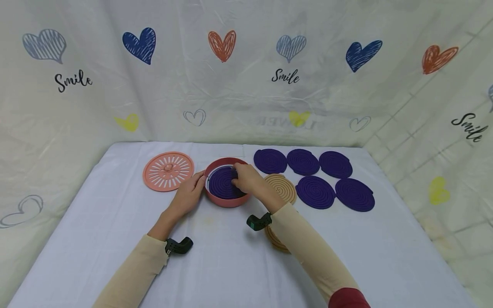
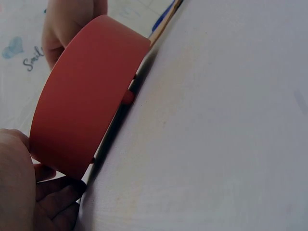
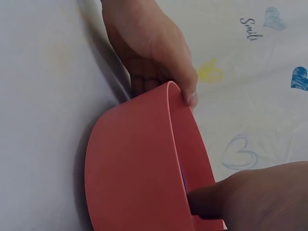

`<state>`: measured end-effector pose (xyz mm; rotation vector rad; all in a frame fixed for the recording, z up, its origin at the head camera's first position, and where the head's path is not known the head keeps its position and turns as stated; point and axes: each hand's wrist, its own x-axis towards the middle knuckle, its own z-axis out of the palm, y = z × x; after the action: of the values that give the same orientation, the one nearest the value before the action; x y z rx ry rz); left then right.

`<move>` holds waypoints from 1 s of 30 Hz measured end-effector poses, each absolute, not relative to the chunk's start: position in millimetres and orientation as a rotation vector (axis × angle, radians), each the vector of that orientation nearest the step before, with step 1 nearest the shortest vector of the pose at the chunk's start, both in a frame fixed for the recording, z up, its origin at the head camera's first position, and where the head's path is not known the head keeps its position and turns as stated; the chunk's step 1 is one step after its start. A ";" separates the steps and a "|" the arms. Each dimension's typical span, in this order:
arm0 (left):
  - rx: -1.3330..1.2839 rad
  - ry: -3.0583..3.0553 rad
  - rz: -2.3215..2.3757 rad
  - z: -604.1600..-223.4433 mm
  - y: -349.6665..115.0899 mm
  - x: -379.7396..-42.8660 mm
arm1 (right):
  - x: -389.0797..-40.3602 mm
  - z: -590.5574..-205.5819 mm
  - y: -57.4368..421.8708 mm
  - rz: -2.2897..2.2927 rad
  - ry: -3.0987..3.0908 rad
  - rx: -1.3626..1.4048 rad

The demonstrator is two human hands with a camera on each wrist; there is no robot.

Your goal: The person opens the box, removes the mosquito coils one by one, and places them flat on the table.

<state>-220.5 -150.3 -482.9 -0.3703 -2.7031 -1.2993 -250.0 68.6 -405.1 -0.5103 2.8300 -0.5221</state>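
Note:
A round coral-red mosquito coil holder stands on the white cloth, with a purple mosquito coil inside it. My left hand grips the holder's left wall, its thumb at the rim in the right wrist view. From the right, my right hand reaches over the rim and pinches the purple coil at its right side. The wall hides those fingertips in the right wrist view. Short feet show under the holder in the left wrist view.
A coral slotted lid lies left of the holder. Several purple coils lie in two rows at the right. One tan coil lies beside the right wrist, and another tan coil is partly hidden under the right forearm. A printed curtain hangs behind.

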 end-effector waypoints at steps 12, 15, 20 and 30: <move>-0.362 -2.707 -1.309 -483.4 -149.7 -219.9 | -252.2 -407.7 68.2 -0.555 2.799 -0.499; -0.360 -2.712 -1.312 -483.2 -149.7 -219.8 | -252.6 -408.4 68.4 -0.555 2.813 -0.503; -0.358 -2.716 -1.307 -483.0 -149.5 -220.2 | -252.6 -409.0 66.9 -0.547 2.837 -0.509; -0.360 -2.708 -1.311 -483.2 -150.3 -220.1 | -255.5 -412.5 67.0 -0.512 2.896 -0.566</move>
<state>-220.1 -150.3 -483.2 -0.3604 -2.7077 -1.3105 -255.5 67.0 -412.5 -0.5655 2.8964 -0.5124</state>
